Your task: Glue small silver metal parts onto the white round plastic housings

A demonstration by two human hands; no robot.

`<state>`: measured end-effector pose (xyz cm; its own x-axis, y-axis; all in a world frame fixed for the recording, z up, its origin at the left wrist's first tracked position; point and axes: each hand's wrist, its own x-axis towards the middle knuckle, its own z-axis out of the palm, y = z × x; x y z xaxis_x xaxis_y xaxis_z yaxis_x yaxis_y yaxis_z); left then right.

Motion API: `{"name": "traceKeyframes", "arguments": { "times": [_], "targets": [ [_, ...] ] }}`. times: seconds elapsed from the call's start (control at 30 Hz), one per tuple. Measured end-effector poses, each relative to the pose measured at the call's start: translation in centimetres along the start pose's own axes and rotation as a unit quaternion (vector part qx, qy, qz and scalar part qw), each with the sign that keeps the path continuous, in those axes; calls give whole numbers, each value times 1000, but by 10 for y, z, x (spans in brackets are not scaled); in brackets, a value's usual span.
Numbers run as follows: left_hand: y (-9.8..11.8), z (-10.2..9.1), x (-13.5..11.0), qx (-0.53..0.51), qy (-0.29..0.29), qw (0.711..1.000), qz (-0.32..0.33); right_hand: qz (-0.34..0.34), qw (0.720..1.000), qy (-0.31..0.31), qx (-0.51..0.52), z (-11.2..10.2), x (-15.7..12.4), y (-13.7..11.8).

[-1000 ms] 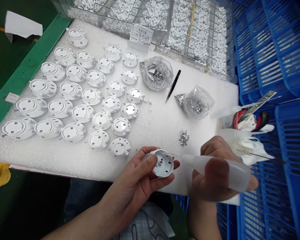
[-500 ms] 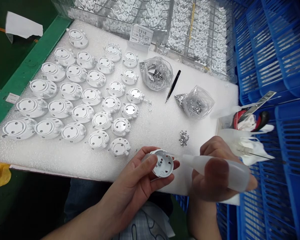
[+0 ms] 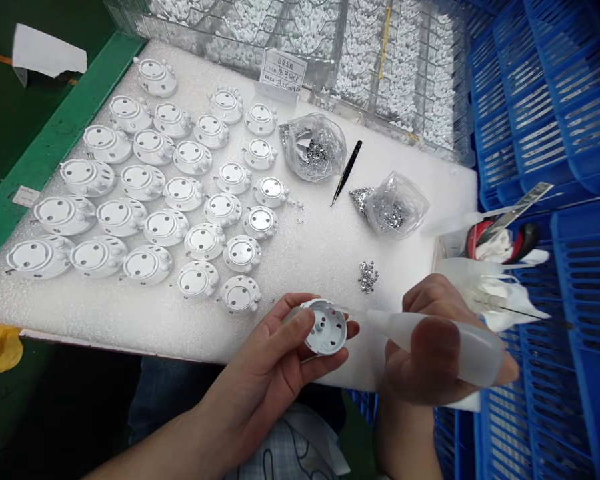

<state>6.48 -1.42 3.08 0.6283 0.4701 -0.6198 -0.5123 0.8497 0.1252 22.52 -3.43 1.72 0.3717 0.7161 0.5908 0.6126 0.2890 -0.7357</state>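
Observation:
My left hand [image 3: 275, 363] grips a small round white plastic housing [image 3: 326, 327], hollow side up, just over the near edge of the white foam sheet [image 3: 310, 253]. My right hand [image 3: 430, 347] is wrapped around a translucent squeeze bottle [image 3: 440, 337]. Its thin nozzle points left, with the tip at the housing's rim. Several finished white round housings [image 3: 145, 200] lie in rows on the left half of the foam.
Two clear bags of small metal bits [image 3: 314, 147] [image 3: 395, 203], black tweezers [image 3: 347, 171] and a loose pile of metal bits [image 3: 368, 275] lie on the foam. Clear trays of white parts [image 3: 330, 33] stand behind. Blue crates [image 3: 550, 133] fill the right; a tub of tools [image 3: 495, 243] sits beside them.

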Motion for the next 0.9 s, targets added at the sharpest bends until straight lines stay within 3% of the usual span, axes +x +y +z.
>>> {"name": "traceKeyframes", "arguments": {
  "times": [0.13, 0.4, 0.53, 0.67, 0.73, 0.8, 0.9],
  "targets": [
    [0, 1, 0, 0, 4, 1000, 2, -28, 1000, 0, -1, 1, 1, 0],
    [0, 0, 1, 3, 7, 1000, 0, -14, 1000, 7, 7, 0, -2, 2],
    [1, 0, 1, -17, -5, 1000, -1, 45, 996, 60, 49, 3, 2, 4],
    [3, -1, 0, -43, -16, 999, -8, 165, 965, 124, 160, 3, 12, 8],
    [4, -1, 1, -47, -15, 999, -11, 244, 946, 104, 187, 1, 14, 11],
    [4, -1, 1, -41, -14, 999, -11, 294, 940, 43, 167, -2, 12, 13],
    [3, -2, 1, -30, -17, 999, -10, 279, 958, -56, 48, -3, 6, 16]
  ]
}}
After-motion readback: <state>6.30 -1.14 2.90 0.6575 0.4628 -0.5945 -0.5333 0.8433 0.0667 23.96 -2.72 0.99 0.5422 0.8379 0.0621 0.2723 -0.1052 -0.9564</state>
